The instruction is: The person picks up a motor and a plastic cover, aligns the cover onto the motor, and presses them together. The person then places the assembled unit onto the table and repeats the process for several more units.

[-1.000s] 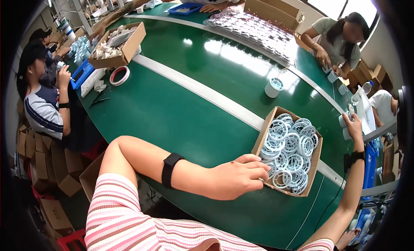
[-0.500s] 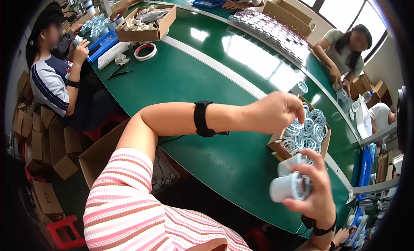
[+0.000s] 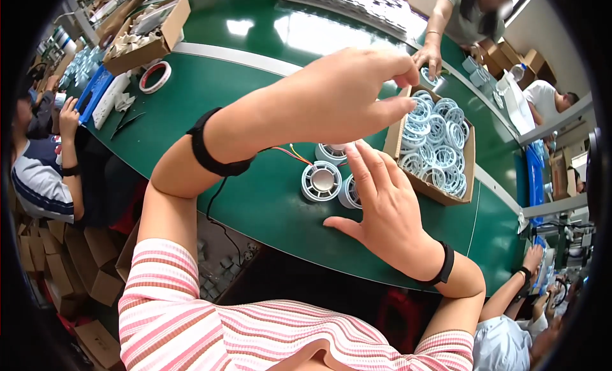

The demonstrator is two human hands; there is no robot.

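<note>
Green tabletop (image 3: pixel 268 208): glossy, crossed by a pale strip (image 3: pixel 242 59); its near edge curves beneath the left forearm and the right wrist.
Open room: a wide bare stretch lies left of the housings, up to a tape roll (image 3: pixel 155 77) and a scrap carton (image 3: pixel 176 26); toward the ring box the right hand's fingers fill the gap.
Round housings (image 3: pixel 320 181): three pale-blue ones stand close together on the tabletop, partly covered by the hands; coloured wires (image 3: pixel 296 155) run out beside them.
Right hand (image 3: pixel 387 202): fingers and thumb spread, fingertips over the housings; contact cannot be told.
Left hand (image 3: pixel 357 93): raised, thumb apart from the curled fingers, near the ring box's left edge.
Ring box (image 3: pixel 394 138): cardboard, heaped with pale-blue rings (image 3: pixel 437 130), near the far end of the strip.
Writing: dark print on a floor carton (image 3: pixel 95 342) at lower left, too small to read.
</note>
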